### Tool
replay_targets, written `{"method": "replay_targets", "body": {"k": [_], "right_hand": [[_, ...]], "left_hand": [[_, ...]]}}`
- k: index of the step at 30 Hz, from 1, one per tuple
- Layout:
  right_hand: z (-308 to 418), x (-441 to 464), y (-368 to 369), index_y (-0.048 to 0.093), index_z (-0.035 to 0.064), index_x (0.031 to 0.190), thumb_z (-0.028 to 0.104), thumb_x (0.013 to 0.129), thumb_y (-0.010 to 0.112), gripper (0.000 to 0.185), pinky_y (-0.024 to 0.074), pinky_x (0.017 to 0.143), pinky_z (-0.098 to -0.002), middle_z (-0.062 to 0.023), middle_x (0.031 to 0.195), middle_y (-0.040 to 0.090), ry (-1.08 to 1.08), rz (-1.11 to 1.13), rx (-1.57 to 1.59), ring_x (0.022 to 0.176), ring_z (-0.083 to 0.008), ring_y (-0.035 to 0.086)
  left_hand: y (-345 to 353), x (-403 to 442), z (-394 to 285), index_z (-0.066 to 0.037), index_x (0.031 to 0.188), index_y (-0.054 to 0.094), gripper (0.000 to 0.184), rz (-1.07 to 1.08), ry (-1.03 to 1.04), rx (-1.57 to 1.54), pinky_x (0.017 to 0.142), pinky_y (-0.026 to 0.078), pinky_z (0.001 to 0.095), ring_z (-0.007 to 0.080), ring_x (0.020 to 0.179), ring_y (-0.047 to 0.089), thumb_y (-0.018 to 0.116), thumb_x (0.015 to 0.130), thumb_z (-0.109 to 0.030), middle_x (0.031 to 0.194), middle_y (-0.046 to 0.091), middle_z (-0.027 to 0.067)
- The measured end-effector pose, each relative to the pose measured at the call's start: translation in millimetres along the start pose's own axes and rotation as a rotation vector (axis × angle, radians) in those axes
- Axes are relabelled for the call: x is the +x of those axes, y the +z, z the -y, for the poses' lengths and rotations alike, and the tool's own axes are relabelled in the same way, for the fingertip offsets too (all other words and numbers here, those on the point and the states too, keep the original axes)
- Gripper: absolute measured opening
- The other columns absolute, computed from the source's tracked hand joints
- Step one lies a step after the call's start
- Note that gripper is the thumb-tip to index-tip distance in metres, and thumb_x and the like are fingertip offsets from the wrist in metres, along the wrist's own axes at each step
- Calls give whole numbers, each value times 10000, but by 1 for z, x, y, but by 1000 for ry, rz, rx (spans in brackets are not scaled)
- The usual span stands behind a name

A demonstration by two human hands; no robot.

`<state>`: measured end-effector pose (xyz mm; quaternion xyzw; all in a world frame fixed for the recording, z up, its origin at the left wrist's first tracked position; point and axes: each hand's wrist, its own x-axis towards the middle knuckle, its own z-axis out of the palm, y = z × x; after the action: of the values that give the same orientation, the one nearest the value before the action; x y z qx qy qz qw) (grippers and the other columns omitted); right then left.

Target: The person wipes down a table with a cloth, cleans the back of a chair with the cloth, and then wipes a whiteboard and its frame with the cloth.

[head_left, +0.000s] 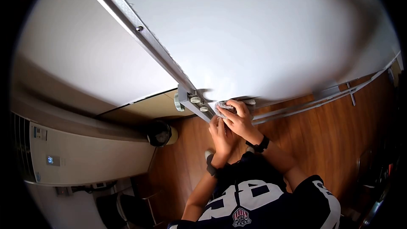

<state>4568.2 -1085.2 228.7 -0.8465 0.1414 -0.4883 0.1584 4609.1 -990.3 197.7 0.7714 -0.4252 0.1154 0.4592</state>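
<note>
My right hand presses a grey, textured cloth against the lower edge of a large white board, its fingers bent over the folds. Close beside it, my left hand is raised to the bottom corner of the board, with its fingers curled at the end of the metal frame. What those fingers grip, if anything, is hidden. Pale round knobs sit on the frame just above the left hand. Both wrists wear dark bands.
A lidless bin with a dark liner stands at the left on the wooden floor. A white air conditioner lies farther left, with a dark chair below it. Metal stand bars run beneath the board to the right.
</note>
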Motion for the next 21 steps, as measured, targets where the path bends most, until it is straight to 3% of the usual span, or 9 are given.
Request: {"method": "replay_targets", "body": {"k": [2,4,7,10,12,16,21], "right_hand": [[-5,-4,-8,682,152,1027,13,616,672,434,467,760,-347,-57,1017,530,-23,74,5,873,-222,529],[-7,-3,-19,687,143,1011,-3,607,673,430,467,755,-344,-62,1008,533,-1,52,83,880,-226,529],[-7,18,-46,698,110,961,-26,576,686,409,460,758,-340,-85,1007,520,-76,-73,141,918,-236,520],[-2,53,-77,688,63,967,-30,568,682,409,462,782,-350,-116,1086,460,-134,-305,119,961,-264,500],[14,82,-106,672,35,994,-47,574,654,428,463,810,-362,-131,1123,435,-123,-327,82,992,-280,492],[36,120,-106,656,51,1045,-89,602,593,469,444,843,-359,-125,1142,466,-88,-227,173,1024,-273,487],[43,104,-51,662,109,1057,-26,623,635,455,401,864,-366,-76,1133,539,-171,-148,99,998,-242,494]], "left_hand": [[1,-4,1,27,1151,498,391,69,-11,-42,760,393,414,369,898,503,583,773,-26,1071,517,216],[17,-23,24,25,1149,498,377,230,-181,-224,768,395,425,370,868,519,568,782,-20,1023,533,220],[7,-4,-3,31,1161,488,398,239,-196,-322,745,420,407,355,811,532,564,771,23,936,540,212],[-30,50,-75,33,1213,464,464,106,33,-243,725,433,376,328,803,523,556,759,62,924,527,192],[-42,74,-103,31,1254,444,514,-19,197,-240,720,437,352,304,792,514,543,753,90,915,516,177],[-44,86,-112,36,1276,437,525,-75,126,-291,726,442,320,282,795,513,489,760,119,914,502,167],[-54,61,-67,70,1210,489,434,-113,-4,-207,694,459,328,294,779,549,473,776,86,911,528,178]]}}
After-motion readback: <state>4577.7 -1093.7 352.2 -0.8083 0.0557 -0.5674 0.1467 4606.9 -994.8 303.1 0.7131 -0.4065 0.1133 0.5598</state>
